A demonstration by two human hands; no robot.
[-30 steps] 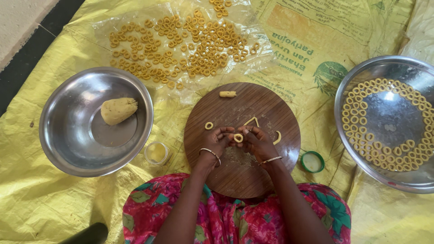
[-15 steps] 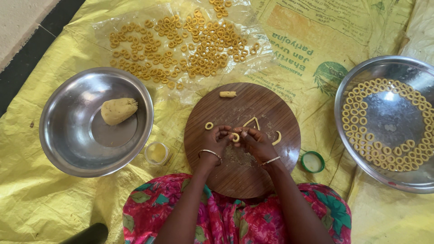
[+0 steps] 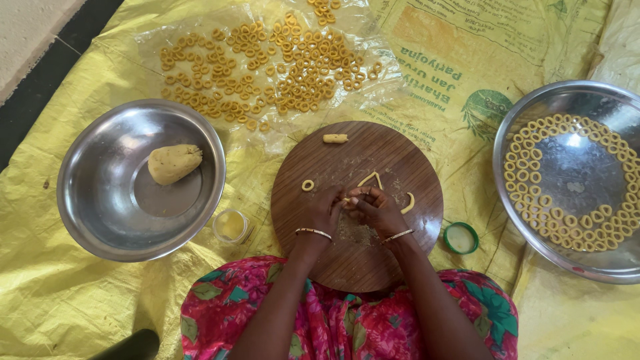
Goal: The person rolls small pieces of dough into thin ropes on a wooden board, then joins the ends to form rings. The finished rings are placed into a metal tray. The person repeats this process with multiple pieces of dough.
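Head view: hands pinching dough strip.

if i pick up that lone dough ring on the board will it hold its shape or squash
The ring looks like soft raw dough, the same as the lump in the bowl, so a pinch would probably squash it. It seems thin and light. Lying flat on the board, it likely won't roll.

A yellow sheet covers the floor; on it lie two steel bowls, a round board, two lids and dough rings.
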